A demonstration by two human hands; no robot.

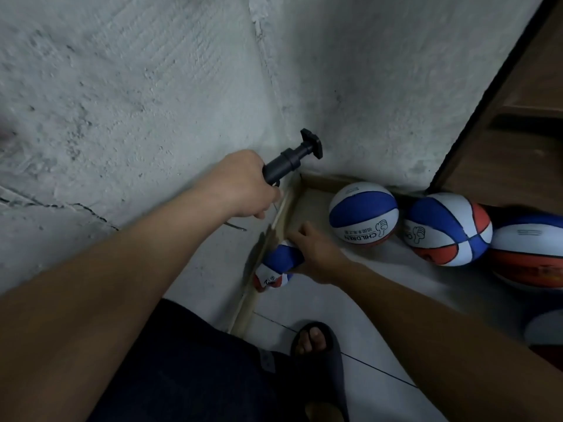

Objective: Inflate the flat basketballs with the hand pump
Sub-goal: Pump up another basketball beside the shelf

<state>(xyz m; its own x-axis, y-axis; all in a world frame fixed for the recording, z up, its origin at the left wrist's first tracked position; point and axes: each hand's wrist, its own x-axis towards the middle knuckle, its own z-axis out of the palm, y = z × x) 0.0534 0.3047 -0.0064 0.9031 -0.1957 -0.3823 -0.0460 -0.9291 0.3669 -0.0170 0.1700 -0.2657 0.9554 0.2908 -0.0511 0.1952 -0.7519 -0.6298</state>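
The person is crouched in the corner of the room, close to the rough grey wall (152,86). The left hand (240,184) is wrapped tight around the body of the black hand pump (292,161), holding it up in the air near the wall. The pump's handle points up and to the right, and it looks pushed most of the way in. I cannot see the needle; the hand hides that end.

Lower down, the right hand (316,254) holds a flat basketball (277,266), its fingers curled over the top of it. This ball is blue, white and red, and it is all squashed and folded. It sits at the near end of a shallow cardboard tray (307,205), against the tray's left wall.

Three round, full balls lie to the right. The nearest one, the blue and white basketball (364,213), rests in the tray. The other two sit further right on the floor, beside a wooden shelf (518,117).

I think the step now is picking up the flat ball and getting it ready for the pump. To do it well, the person should lift the ball out, unfold it and turn it until the little valve hole faces up. Then the needle should go in straight and gently, not at a slant, so it does not bend. The right hand should hold the ball steady while the pump is pushed.
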